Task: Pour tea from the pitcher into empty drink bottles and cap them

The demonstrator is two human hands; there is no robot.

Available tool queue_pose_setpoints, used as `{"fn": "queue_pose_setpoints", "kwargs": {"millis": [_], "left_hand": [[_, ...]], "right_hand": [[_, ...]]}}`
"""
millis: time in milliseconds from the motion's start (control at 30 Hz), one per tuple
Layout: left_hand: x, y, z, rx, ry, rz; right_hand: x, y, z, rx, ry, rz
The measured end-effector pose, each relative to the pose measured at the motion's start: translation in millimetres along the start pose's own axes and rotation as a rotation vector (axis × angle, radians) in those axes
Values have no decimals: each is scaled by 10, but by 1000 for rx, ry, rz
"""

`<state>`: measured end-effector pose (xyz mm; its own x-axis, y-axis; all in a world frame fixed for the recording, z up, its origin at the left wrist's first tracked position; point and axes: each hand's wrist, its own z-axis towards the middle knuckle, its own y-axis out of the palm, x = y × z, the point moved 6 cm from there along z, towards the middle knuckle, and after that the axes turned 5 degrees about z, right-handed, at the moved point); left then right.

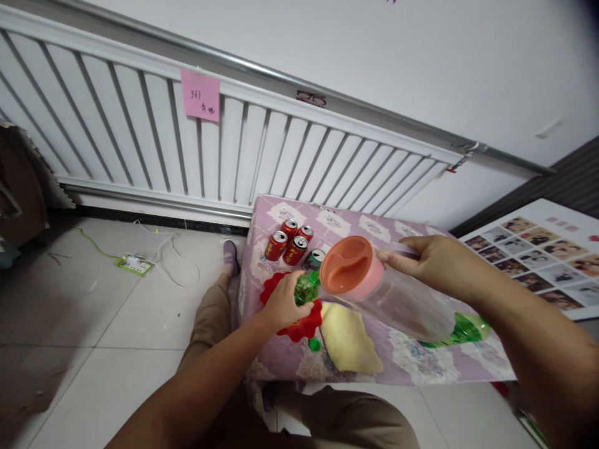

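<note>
My left hand (283,304) is closed around a small green plastic bottle (306,288), its neck pointing to the right. My right hand (437,262) grips the handle of a clear plastic pitcher (407,312) with an orange lid (349,268). Tipped well over, the pitcher has its lid end close to the bottle's neck; I cannot tell whether they touch. Beneath my left hand lies a red scalloped mat (294,327). A green bottle cap (314,344) is beside it, near a yellow cloth (350,340). Partly behind the pitcher is another green bottle (470,327).
Several red cans (276,245) and a teal can (314,259) stand on the flowered tablecloth (416,362). Behind the table runs a white radiator (234,149). A photo board (538,255) leans at the right. A power strip (134,264) with cables lies on the floor.
</note>
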<state>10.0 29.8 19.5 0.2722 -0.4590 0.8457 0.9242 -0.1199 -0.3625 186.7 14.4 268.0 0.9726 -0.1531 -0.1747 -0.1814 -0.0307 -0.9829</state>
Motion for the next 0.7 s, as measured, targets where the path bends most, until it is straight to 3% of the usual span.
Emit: {"fn": "queue_pose_setpoints", "kwargs": {"millis": [700], "left_hand": [[19, -3, 7, -15, -6, -25]], "right_hand": [[-32, -14, 0, 18, -17, -26]]}}
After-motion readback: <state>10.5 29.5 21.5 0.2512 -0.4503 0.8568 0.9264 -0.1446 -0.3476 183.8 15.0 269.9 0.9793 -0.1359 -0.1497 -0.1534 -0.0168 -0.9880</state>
